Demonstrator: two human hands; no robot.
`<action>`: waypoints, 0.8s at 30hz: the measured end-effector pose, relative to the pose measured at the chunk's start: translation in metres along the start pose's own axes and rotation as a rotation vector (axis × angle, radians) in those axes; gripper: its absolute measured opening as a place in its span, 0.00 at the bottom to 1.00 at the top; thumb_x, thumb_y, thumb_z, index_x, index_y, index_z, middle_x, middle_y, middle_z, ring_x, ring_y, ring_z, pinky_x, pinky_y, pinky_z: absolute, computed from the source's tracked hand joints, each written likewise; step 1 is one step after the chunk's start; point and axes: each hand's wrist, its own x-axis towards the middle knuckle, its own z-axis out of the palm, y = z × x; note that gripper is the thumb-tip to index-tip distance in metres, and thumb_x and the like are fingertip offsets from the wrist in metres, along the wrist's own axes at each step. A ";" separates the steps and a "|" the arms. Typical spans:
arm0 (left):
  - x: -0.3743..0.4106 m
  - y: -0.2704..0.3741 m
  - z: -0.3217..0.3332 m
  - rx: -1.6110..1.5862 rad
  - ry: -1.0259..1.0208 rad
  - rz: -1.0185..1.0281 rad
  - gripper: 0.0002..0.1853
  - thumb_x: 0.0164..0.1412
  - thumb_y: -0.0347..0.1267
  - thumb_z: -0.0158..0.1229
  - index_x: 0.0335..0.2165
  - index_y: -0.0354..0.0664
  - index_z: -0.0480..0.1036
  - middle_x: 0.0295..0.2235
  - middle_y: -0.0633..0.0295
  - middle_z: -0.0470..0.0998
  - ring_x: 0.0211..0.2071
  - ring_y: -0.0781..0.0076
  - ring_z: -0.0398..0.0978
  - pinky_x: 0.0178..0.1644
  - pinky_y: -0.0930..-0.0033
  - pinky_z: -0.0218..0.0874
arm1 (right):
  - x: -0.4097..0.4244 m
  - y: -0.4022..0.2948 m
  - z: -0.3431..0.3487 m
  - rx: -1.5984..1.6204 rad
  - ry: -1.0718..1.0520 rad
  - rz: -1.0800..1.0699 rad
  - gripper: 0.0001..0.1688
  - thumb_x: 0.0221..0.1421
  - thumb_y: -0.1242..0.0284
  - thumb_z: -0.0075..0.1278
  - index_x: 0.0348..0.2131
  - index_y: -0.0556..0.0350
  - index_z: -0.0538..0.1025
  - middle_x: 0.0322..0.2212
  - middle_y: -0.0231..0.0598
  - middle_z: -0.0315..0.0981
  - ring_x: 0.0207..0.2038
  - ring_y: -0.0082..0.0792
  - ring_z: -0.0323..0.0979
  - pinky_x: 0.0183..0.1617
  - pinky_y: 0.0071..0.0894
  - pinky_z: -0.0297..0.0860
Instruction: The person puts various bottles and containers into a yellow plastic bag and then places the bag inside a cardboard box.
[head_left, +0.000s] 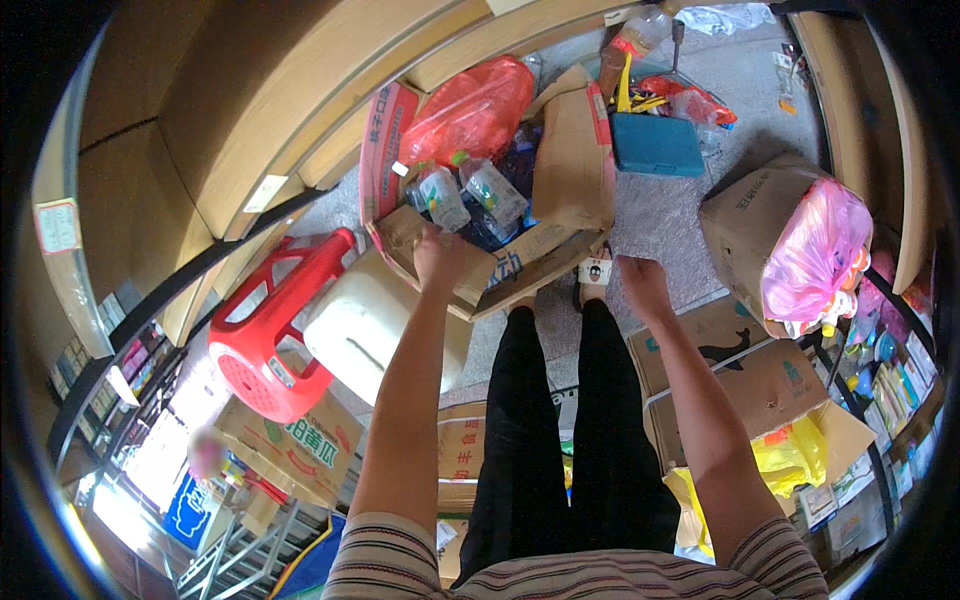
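An open cardboard box (574, 165) stands on the floor in front of me. My left hand (437, 259) has its fingers closed at the near-left flap (474, 274) of this box. Inside lie a clear plastic bottle (444, 199) and another bottle with a green cap (493, 191), among several more bottles. A filled red plastic bag (476, 109) rests at the box's far-left side. My right hand (643, 286) hangs to the right of the box, fingers curled, with nothing visible in it. Below it is a closed cardboard carton (720, 334).
To the left are a red plastic stool (262, 341) lying tipped and a white plastic container (367, 322). A teal plastic case (658, 144) lies beyond the box. At right, a large carton (739, 232) holds a pink bag (817, 251). Wooden shelving (225, 161) curves along the left.
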 end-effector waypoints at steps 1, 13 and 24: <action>0.005 0.004 0.003 -0.015 0.021 -0.049 0.20 0.43 0.39 0.54 0.33 0.37 0.65 0.30 0.48 0.72 0.33 0.50 0.70 0.37 0.56 0.61 | -0.001 0.000 -0.002 -0.016 0.023 -0.036 0.18 0.47 0.66 0.46 0.16 0.63 0.66 0.10 0.34 0.60 0.17 0.23 0.58 0.20 0.31 0.55; 0.058 -0.001 0.027 0.113 -0.027 -0.396 0.40 0.34 0.53 0.58 0.38 0.28 0.63 0.35 0.44 0.71 0.38 0.53 0.70 0.42 0.62 0.62 | 0.050 -0.018 0.030 -0.258 -0.049 -0.466 0.11 0.42 0.70 0.47 0.28 0.58 0.67 0.24 0.45 0.66 0.29 0.44 0.67 0.30 0.39 0.62; 0.024 -0.060 0.046 -0.393 -0.429 -0.600 0.20 0.38 0.39 0.62 0.29 0.34 0.71 0.25 0.59 0.73 0.24 0.70 0.71 0.26 0.72 0.62 | 0.130 -0.052 0.164 -0.607 -0.159 -0.560 0.48 0.34 0.63 0.57 0.49 0.68 0.52 0.40 0.61 0.62 0.42 0.52 0.64 0.45 0.38 0.62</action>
